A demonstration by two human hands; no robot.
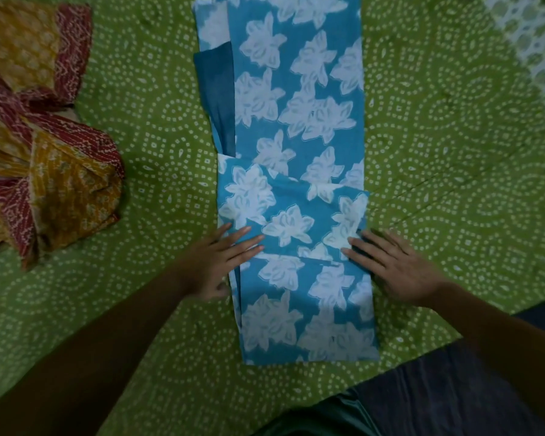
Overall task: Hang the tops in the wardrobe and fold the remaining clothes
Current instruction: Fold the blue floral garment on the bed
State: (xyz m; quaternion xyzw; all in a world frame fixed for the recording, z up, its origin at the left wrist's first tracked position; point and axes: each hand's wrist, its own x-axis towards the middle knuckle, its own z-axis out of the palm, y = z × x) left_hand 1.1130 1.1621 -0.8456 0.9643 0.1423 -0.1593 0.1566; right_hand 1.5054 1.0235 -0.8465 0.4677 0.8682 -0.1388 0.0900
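A blue garment with white flowers (299,127) lies in a long folded strip down the middle of the bed, with one flap folded across its lower half. My left hand (224,262) presses flat on the strip's left edge, fingers straight. Opposite it, my right hand (394,265) lies flat on the right edge, fingertips on the cloth. Neither hand grips the fabric. A plain darker blue layer shows at the strip's upper left.
A green bedsheet with white dotted circles (447,127) covers the bed. A crumpled mustard and maroon garment (48,165) lies at the left. A white and green patterned cloth (532,48) sits at the top right. Dark clothing on my legs (438,401) fills the bottom right.
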